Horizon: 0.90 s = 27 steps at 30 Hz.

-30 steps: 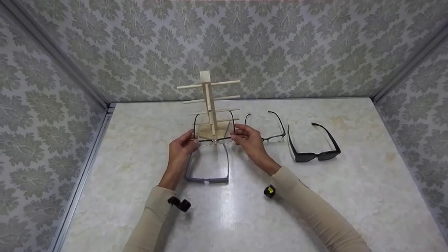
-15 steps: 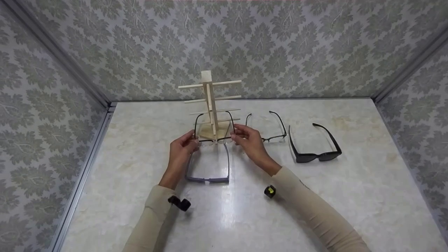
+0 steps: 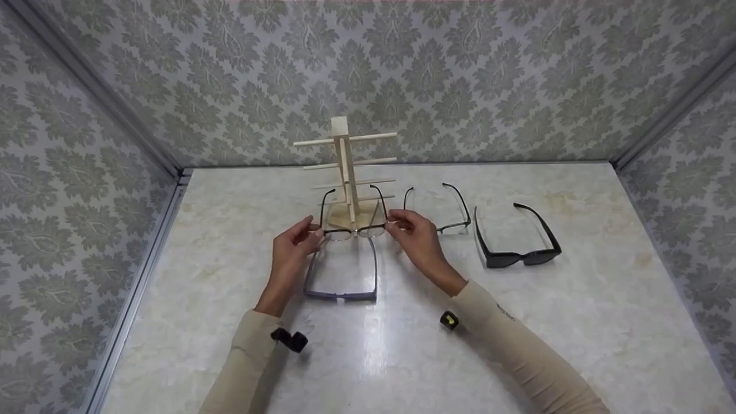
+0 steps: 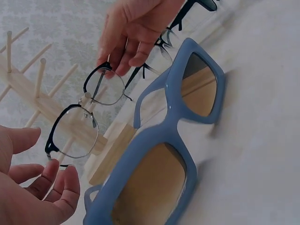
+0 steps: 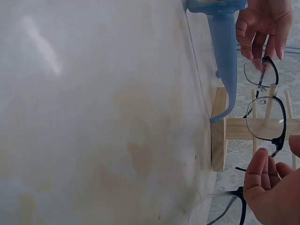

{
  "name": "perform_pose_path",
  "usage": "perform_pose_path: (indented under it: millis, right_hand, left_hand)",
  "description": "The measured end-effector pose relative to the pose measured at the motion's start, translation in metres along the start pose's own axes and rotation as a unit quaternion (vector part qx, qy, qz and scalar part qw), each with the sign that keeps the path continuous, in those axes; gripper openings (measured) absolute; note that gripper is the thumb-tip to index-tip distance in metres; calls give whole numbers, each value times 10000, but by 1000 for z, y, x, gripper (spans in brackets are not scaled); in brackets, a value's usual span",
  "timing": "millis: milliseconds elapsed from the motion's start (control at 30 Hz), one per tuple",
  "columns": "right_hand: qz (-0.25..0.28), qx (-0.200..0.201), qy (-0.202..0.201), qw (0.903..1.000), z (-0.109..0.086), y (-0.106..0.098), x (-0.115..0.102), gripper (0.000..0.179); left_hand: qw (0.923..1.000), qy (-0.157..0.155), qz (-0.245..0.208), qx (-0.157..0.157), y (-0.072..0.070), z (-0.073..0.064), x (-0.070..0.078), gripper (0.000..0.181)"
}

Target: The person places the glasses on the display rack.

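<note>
Browline eyeglasses (image 3: 338,231) with dark upper rims and thin lower wire rims sit with their bridge at a front peg of the wooden display stand (image 3: 340,127). Their temples extend back on either side of the post. My left hand (image 3: 293,244) is at the left hinge, thumb and fingers parted around the frame corner in the left wrist view. At the other hinge, my right hand (image 3: 420,238) has its thumb spread from the fingers, fingertips close to the frame. Below them, blue-framed sunglasses (image 4: 174,105) rest on the table in front of the stand.
To the right of the stand, thin black-framed glasses (image 3: 463,204) lie on the marbled table (image 3: 604,322). Farther right are thick black sunglasses (image 3: 506,260). Bare pegs (image 3: 374,137) stick out above the eyeglasses. Patterned walls (image 3: 425,75) enclose the table.
Both hands have loosened from the eyeglasses and drawn slightly outward and back. The eyeglasses' temple tips have dipped a little, while the frame front stays at the stand.
</note>
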State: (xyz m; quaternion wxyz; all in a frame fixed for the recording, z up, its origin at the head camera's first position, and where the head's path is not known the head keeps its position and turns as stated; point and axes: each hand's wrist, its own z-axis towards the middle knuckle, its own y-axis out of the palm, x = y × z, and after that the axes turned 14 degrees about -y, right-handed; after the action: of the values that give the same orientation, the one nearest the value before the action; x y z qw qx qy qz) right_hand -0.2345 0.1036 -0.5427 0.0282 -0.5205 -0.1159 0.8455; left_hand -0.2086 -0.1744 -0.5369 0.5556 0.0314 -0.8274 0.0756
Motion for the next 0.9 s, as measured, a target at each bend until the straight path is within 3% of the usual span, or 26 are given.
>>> perform_pose_path:
  millis: [133,333,533,900]
  right_hand:
    - [-72,59,-184,9998,-10,-6,-1,29]
    - [25,-11,-92,10000,-25,-11,0,26]
    - [45,-327,92,9994,-40,-11,6,29]
    - [255,-861,458,9949,-56,-7,3,33]
  left_hand:
    - [9996,83,220,131,-11,-8,-6,52]
    - [9986,-48,483,202,-18,-19,-17,46]
    - [9953,135,902,323,-23,-31,-23,44]
    - [9935,-89,1114,210,-33,-41,-34,47]
